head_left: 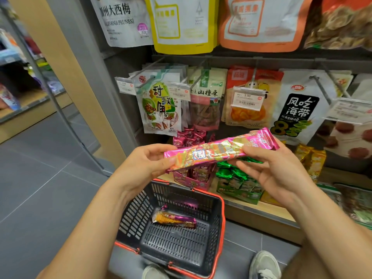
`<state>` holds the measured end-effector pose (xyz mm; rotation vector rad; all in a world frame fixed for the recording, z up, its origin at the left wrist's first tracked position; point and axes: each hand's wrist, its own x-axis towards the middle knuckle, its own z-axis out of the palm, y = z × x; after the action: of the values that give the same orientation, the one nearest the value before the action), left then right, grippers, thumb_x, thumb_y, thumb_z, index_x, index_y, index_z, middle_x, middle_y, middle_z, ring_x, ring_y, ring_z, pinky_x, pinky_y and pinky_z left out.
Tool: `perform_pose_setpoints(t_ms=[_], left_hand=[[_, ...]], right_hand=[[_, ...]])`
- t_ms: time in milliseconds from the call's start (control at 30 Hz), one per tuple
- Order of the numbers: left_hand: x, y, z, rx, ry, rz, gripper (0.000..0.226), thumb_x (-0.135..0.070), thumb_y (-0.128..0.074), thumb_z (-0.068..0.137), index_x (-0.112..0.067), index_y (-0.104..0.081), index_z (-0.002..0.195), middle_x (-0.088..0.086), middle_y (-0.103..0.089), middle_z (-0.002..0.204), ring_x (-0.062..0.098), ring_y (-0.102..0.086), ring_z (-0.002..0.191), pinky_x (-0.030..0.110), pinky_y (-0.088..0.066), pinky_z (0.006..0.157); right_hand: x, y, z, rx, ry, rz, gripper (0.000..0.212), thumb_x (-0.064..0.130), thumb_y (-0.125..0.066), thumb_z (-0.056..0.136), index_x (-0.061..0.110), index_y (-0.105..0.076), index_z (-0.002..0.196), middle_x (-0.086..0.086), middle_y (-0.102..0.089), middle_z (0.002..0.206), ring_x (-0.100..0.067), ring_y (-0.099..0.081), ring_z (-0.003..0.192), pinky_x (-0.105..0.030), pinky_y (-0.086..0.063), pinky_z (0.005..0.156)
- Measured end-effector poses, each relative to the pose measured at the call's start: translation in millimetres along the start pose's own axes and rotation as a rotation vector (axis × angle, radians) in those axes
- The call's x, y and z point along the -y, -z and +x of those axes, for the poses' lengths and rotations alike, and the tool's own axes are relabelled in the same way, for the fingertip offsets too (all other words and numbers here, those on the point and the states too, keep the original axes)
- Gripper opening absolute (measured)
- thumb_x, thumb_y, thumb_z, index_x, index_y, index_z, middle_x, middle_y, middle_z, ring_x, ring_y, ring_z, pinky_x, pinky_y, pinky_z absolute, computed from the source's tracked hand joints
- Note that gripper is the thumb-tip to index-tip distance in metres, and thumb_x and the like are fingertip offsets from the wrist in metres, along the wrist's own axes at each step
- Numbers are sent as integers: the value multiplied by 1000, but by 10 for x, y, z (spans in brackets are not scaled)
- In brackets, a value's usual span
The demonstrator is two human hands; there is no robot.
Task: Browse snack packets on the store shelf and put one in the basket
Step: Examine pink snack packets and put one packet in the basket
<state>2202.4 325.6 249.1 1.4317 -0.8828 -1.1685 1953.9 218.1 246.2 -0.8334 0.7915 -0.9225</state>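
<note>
Your left hand point(148, 164) pinches the left end of the pink foil packet point(219, 151), thumb on top. Your right hand point(267, 168) grips its right half. Packet: long, glossy, tilted, centre frame, above the black basket point(222, 214); print too blurred to read. 1 orange-purple packet point(174, 218) lies in the basket. Upper left, a pouch point(120, 21) reads "CALIFORNIA PRUNES". A price tag point(247, 98) reads 3.90.

bare left forearm point(96, 214) and right forearm point(322, 214); pale grey shoes point(264, 264); tan cloth point(326, 266) over the right leg.
</note>
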Motion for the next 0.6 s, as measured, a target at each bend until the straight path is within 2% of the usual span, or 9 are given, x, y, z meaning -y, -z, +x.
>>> perform_pose_setpoints(t_ms=[67, 200, 300, 400, 467, 533, 600], left_hand=[[5, -12, 16, -14, 35, -27, 33, -22, -80, 57, -14, -77, 89, 19, -73, 98, 29, -66, 89, 40, -48, 85], [16, 25, 54, -77, -16, -97, 27, -28, -77, 57, -19, -79, 83, 5, -74, 84, 10, -63, 71, 17, -47, 57], [47, 33, 76, -111, -89, -307, 19, -25, -71, 68, -18, -79, 83, 1, -74, 79, 5, -65, 66, 14, -49, 53], [54, 3, 98, -144, -126, -435, 18, -26, -65, 76, -18, -80, 84, -1, -74, 78, 3, -64, 61, 15, -51, 50], [57, -21, 113, -189, -139, -425, 18, -26, -65, 77, -17, -79, 84, 0, -72, 77, 2, -56, 53, 14, -46, 45], [74, -44, 128, -265, -160, -331, 16, -21, -63, 84, -16, -79, 83, 1, -71, 76, 2, -44, 47, 13, -38, 41], [109, -66, 149, -372, -195, -156, 24, -14, -59, 93, -18, -79, 81, 3, -70, 74, 4, -40, 46, 13, -35, 40]], right_hand=[[6, 0, -7, 9, -2, 4, 34, -3, -70, 76, 13, -62, 105, -11, -76, 94, -31, -74, 82, -27, -58, 60], [24, 6, -37, 56, -11, -5, 33, 4, -73, 74, 14, -63, 103, -14, -75, 98, -37, -73, 86, -24, -57, 57], [31, 0, -62, 77, -30, -18, 39, 10, -75, 67, 16, -64, 104, -14, -75, 98, -34, -73, 87, -24, -57, 55], [20, -22, -61, 91, -63, 12, 32, 17, -71, 77, 15, -65, 108, -16, -74, 100, -34, -73, 89, -25, -58, 57], [18, -24, -51, 73, -65, 12, 20, 24, -61, 91, 16, -65, 109, -16, -74, 101, -34, -73, 90, -26, -59, 58], [14, -17, -44, 54, -25, -49, 24, 35, -51, 98, 20, -67, 109, -12, -74, 102, -31, -73, 92, -26, -58, 60], [8, -24, -55, 65, 46, -134, 30, 41, -44, 100, 27, -68, 113, -7, -75, 103, -29, -73, 93, -26, -58, 62]])
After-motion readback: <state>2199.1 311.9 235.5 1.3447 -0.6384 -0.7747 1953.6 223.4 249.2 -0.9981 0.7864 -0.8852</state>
